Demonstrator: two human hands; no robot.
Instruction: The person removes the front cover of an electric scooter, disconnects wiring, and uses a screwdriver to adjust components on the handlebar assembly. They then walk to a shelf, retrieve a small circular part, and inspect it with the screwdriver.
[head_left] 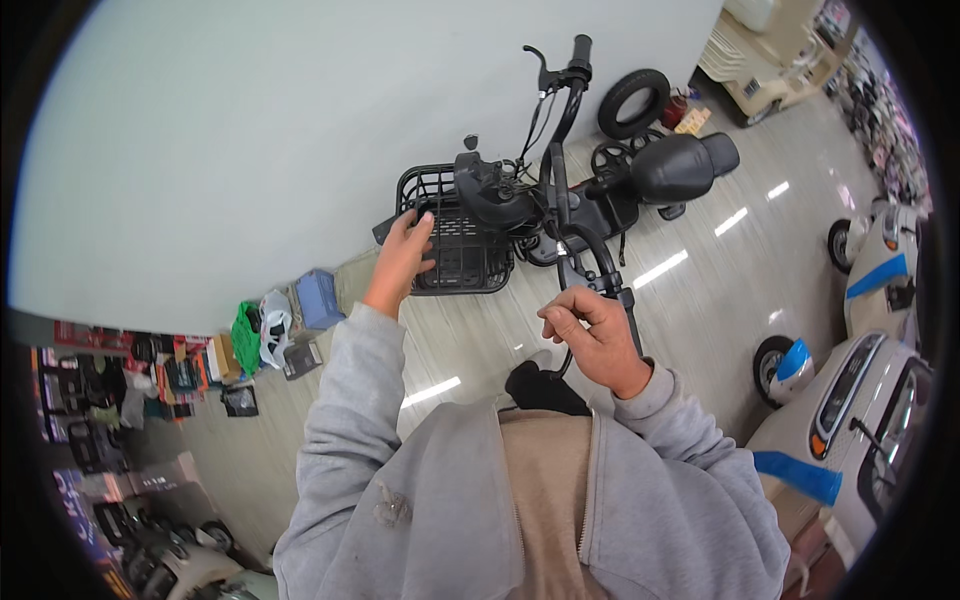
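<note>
My left hand [402, 262] is over the left side of a black basket [470, 290] on the front of a black electric bike. Its fingers are apart and I see nothing held in them; I cannot tell whether they touch the rim. Closer to me, my right hand [598, 335] is closed, thumb against curled fingers, beside the near end of the handlebar [597, 245]. Anything in that pinch is too small to make out. Behind the basket sits a dark round headlight housing [490, 195] with cables around it. The bike's black seat [678, 168] lies to the right.
A white wall [250, 150] runs behind the bike, with a loose tyre [634, 103] against it. Cream vehicles with blue covers [795, 478] stand at the right. Bags, including a green one [245, 338], and a blue box [318, 298] line the floor at the left.
</note>
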